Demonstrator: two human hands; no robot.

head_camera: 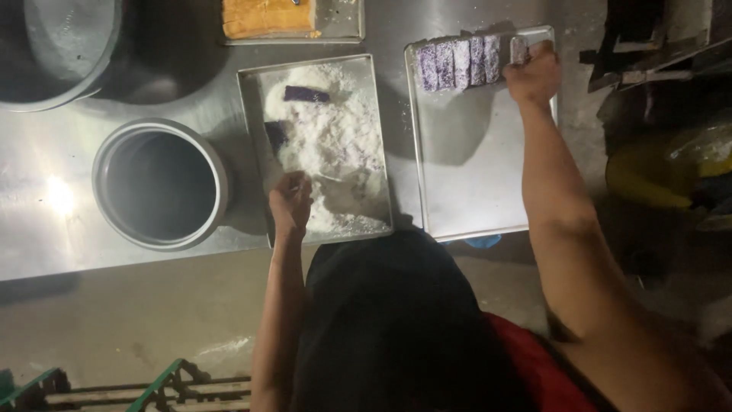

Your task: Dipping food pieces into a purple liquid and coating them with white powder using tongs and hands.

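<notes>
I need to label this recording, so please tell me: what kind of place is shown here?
Probably a small food-preparation kitchen: a steel worktable, a tray of white coating, and a tray with purple coated pieces.

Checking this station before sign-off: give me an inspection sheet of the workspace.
Surface: steel table, shiny, with glare at the left.
Job's things: powder tray of white coating with a purple piece lying in it; right tray with a row of coated purple pieces along its far edge.
Clutter: empty round pot; large bowl; tray of yellow cake.
Grippers: left hand in the powder; right hand at the row's end, fingers closed on a piece.
Cables: nothing seen.
Surroundings: green crate on the floor; yellow object, dim.
</notes>
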